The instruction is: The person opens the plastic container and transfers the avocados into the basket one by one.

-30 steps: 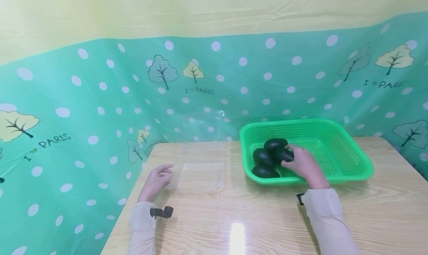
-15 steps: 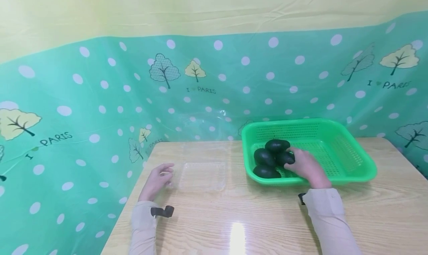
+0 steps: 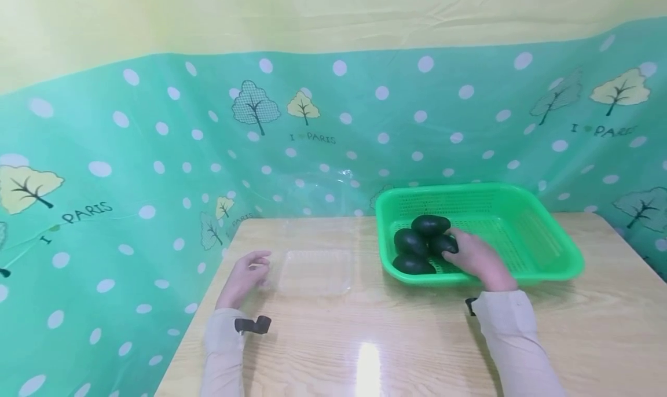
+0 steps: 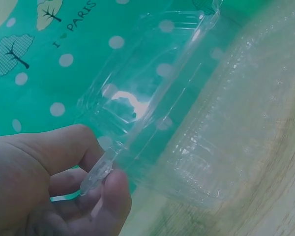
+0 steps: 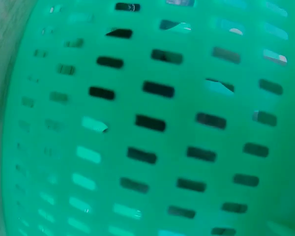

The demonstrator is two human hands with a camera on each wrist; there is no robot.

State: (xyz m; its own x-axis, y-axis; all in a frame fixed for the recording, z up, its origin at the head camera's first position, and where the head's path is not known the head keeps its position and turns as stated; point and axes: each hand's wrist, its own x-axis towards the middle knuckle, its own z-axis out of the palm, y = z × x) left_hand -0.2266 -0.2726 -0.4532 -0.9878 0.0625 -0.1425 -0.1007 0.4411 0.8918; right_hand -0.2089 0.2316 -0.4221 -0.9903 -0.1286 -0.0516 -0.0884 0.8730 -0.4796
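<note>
In the head view, my right hand [image 3: 476, 259] reaches over the front rim of the green plastic basket [image 3: 552, 249]. Its thumb and fingers grip the right side of a dark avocado [image 3: 440, 245]. More dark avocados [image 3: 410, 242] lie against it at the basket's left end. The right wrist view is filled by the slotted basket wall [image 5: 177, 137], so the hand and fruit are hidden there. On the left, my left hand [image 4: 64, 182] pinches a corner tab [image 4: 101, 169] of a clear plastic clamshell box [image 4: 221, 123]. The lid [image 4: 137, 93] stands raised behind the base.
A pale wooden table [image 3: 312, 339] bears the box on the left and the basket on the right. A green and yellow printed sheet [image 3: 339, 96] hangs along the back and left side. Black camera mounts [image 3: 252, 325] sit at both wrists.
My right fingers and the gripped avocado have shifted slightly right and down within the basket. The left hand stays at the box's corner.
</note>
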